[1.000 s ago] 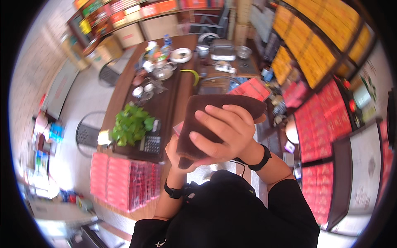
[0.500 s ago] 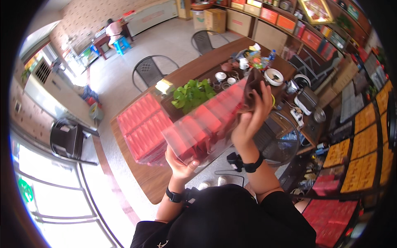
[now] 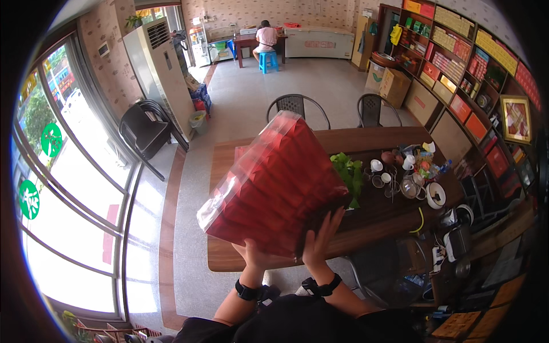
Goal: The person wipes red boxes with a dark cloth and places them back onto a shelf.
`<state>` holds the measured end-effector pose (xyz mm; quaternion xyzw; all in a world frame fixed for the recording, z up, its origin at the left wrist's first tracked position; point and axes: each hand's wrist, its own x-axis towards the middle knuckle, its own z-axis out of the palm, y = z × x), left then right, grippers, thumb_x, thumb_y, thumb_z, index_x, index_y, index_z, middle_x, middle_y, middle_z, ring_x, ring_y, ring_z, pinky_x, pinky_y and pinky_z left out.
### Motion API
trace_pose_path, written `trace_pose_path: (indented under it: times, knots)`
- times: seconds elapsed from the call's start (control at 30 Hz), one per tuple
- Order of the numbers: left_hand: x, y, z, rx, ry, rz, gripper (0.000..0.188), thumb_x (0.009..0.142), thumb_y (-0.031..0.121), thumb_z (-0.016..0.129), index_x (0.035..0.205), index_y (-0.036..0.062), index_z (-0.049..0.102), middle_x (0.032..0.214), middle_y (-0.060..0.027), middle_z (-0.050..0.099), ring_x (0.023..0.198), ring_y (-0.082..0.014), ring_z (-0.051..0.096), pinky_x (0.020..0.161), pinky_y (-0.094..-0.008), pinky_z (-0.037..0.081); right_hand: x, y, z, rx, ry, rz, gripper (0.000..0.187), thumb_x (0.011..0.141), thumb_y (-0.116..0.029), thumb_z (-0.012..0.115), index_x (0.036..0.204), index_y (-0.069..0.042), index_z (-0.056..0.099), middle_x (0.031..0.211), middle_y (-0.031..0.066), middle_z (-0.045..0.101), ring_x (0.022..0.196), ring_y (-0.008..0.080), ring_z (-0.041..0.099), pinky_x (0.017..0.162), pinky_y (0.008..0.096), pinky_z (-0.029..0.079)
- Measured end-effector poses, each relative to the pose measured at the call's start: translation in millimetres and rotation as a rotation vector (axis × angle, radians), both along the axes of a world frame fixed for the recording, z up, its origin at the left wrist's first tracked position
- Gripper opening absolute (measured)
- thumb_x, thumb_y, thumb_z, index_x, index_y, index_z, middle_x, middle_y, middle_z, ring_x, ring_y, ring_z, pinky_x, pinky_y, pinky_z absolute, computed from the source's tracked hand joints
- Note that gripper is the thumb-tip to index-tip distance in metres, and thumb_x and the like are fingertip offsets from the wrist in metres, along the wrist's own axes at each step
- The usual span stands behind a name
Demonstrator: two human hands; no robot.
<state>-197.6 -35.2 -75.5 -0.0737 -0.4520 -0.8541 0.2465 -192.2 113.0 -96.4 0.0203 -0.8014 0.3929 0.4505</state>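
Up in front of me I hold a large clear plastic pack of red packets (image 3: 274,188), tilted, with its rows side by side under the shiny film. My left hand (image 3: 251,255) supports its lower edge, its fingers partly hidden behind the pack. My right hand (image 3: 321,241) grips the lower right corner, with fingers stretched along the dark end of the pack. Behind it stands the wooden table (image 3: 226,251). A sliver of red (image 3: 240,152) shows on the table past the pack's upper left side; the pack hides the rest.
A green leafy plant (image 3: 347,174), a white teacup (image 3: 376,166) and a white bowl (image 3: 436,195) stand on the table. Two dark chairs (image 3: 297,106) are at its far side. Shelves (image 3: 452,57) line the right wall. A person (image 3: 266,37) sits far off on a blue stool.
The pack has been turned more upright, its rows now facing me, and its far end has swung left. My hands have come closer together along its lower edge. My view has swung left and up.
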Motion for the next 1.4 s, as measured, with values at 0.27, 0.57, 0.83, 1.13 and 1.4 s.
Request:
trace_pose_path:
  times: [0.27, 0.57, 0.83, 1.13, 1.4]
  knots:
    - [-44.2, -16.8, 3.7, 0.23, 0.089, 0.0, 0.089, 0.092, 0.061, 0.053, 0.153, 0.0063, 0.017, 0.153, -0.0135, 0.032, 0.138, -0.0316, 0.037, 0.112, -0.0499, 0.034, -31.4, -15.0, 10.4, -1.372, -0.331, 0.758, 0.077, 0.094, -0.057, 0.055, 0.151, -0.012, 0.027, 0.148, 0.0081, 0.039, 0.133, 0.0278, 0.043, 0.106, 0.0458, 0.041]
    - [-87.7, -9.3, 1.9, 0.315, 0.037, -0.098, 0.087, 0.084, 0.042, 0.073, 0.146, 0.0028, 0.027, 0.14, -0.0147, 0.047, 0.125, -0.0297, 0.05, 0.102, -0.0444, 0.045, -67.0, -39.9, -1.9, -1.336, -0.27, 0.918, 0.096, 0.087, -0.05, 0.07, 0.153, -0.006, 0.015, 0.155, 0.0127, 0.027, 0.14, 0.0316, 0.033, 0.112, 0.0489, 0.033]
    - [-128.0, -57.0, -3.0, 0.08, -0.059, -0.316, 0.093, 0.075, 0.018, 0.083, 0.145, 0.0026, 0.024, 0.136, -0.0143, 0.048, 0.124, -0.0258, 0.049, 0.105, -0.0423, 0.041, -119.3, -48.2, -81.2, -0.455, -0.21, 0.213, 0.077, 0.096, -0.053, 0.056, 0.149, -0.007, 0.026, 0.145, 0.0101, 0.038, 0.13, 0.023, 0.042, 0.107, 0.0386, 0.035]
    - [-161.2, -147.7, -6.8, -0.215, -0.045, -0.479, 0.078, 0.07, 0.012, 0.087, 0.134, -0.0004, 0.043, 0.12, -0.0117, 0.061, 0.11, -0.0234, 0.06, 0.095, -0.04, 0.05, -143.6, -2.3, 42.6, -0.448, -0.036, 0.258, 0.065, 0.096, -0.054, 0.056, 0.131, 0.001, 0.05, 0.123, 0.0102, 0.056, 0.106, 0.0201, 0.055, 0.089, 0.0348, 0.045]
    - [-189.7, -147.9, 45.6, -0.71, 0.277, -0.411, 0.067, 0.067, 0.011, 0.088, 0.124, 0.0005, 0.055, 0.113, -0.0113, 0.064, 0.103, -0.02, 0.062, 0.088, -0.0351, 0.051, -158.6, -5.9, 78.2, -0.457, 0.007, 0.172, 0.055, 0.1, -0.053, 0.048, 0.112, 0.0, 0.057, 0.098, 0.0011, 0.059, 0.08, 0.0084, 0.054, 0.067, 0.0275, 0.046]
